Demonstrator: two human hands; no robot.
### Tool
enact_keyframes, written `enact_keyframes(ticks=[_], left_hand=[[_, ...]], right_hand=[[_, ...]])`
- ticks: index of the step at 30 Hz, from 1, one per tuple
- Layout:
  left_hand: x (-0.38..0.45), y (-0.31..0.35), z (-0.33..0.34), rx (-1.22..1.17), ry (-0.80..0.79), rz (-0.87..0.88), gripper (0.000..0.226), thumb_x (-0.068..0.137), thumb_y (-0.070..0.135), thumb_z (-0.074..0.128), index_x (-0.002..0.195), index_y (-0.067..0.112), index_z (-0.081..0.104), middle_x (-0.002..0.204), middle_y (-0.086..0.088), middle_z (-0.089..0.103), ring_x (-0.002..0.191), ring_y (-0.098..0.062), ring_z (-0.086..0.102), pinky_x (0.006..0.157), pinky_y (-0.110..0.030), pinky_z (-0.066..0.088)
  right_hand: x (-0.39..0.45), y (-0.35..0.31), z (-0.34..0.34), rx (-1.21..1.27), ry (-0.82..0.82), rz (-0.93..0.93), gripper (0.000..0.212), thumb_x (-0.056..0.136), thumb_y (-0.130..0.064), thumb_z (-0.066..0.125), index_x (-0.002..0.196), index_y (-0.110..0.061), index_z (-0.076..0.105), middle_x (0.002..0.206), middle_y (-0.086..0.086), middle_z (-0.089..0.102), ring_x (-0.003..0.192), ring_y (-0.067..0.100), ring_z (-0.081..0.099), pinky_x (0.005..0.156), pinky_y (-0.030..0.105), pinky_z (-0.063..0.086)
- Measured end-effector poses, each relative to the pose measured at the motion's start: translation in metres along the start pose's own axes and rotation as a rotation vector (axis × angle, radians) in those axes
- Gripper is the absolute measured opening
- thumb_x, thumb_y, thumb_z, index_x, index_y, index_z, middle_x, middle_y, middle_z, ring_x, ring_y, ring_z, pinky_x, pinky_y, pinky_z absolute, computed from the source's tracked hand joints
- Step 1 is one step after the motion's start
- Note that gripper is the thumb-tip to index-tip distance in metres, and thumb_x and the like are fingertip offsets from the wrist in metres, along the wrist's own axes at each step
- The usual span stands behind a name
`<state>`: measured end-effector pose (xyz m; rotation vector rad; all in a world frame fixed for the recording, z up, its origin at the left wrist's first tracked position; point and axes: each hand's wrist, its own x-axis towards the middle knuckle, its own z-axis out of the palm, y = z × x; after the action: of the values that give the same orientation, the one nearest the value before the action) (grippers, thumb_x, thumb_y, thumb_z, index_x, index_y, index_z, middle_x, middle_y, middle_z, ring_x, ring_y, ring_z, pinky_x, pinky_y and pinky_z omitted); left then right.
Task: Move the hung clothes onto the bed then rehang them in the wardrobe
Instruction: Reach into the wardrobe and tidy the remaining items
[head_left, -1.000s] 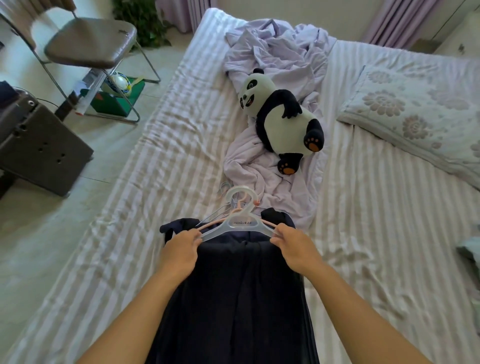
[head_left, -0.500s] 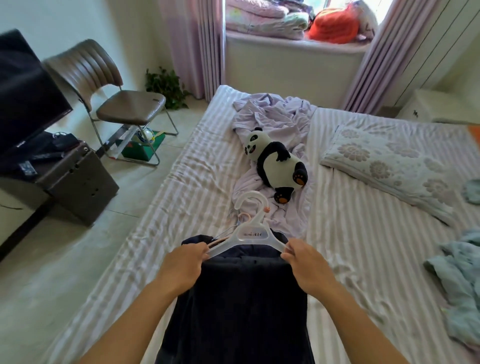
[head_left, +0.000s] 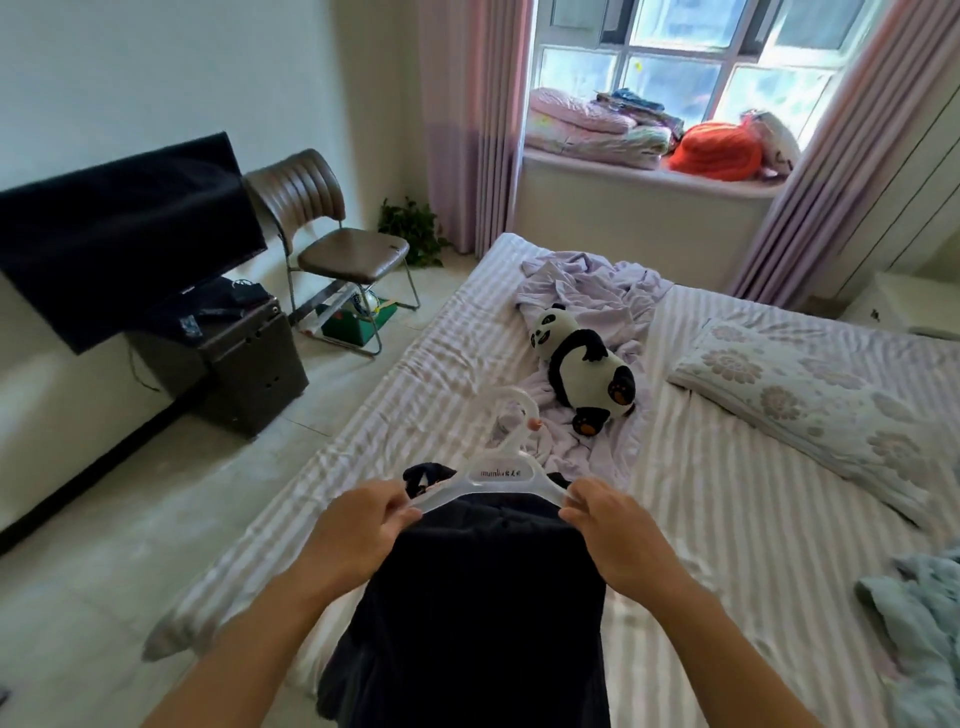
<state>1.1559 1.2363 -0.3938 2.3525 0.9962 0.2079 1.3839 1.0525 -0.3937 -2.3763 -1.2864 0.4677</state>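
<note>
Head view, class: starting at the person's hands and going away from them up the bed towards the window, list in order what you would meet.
White plastic hanger held at both ends by the left hand and right hand → black-and-white panda plush toy → crumpled lilac sheet → folded quilts on the windowsill.

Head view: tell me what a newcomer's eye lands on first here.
First, the two hands, left hand and right hand, gripping the ends of a white hanger with a dark garment draped below, at bottom centre. Next, the panda toy lying on crumpled lilac cloth mid-bed. Then the bright window at the top, with folded bedding on its sill.
</note>
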Motion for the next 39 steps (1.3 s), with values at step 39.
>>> enact_keyframes(ticks=[39], left_hand=[[-0.653, -0.002, -0.179, -0.152, 1.142, -0.601, 0.020, 0.081, 0.020, 0.079, 0.097, 0.025, 0.068, 0.086, 0.011, 0.067, 0.078, -0.002, 0.063, 0.071, -0.014, 0.048]], right_hand=[[-0.377, -0.407, 0.053, 0.204, -0.059, -1.103, 0.007, 0.096, -0.028, 0.059, 0.102, -0.025, 0.058, 0.100, -0.019, 0.059, 0.083, -0.007, 0.056, 0.068, 0.011, 0.040]])
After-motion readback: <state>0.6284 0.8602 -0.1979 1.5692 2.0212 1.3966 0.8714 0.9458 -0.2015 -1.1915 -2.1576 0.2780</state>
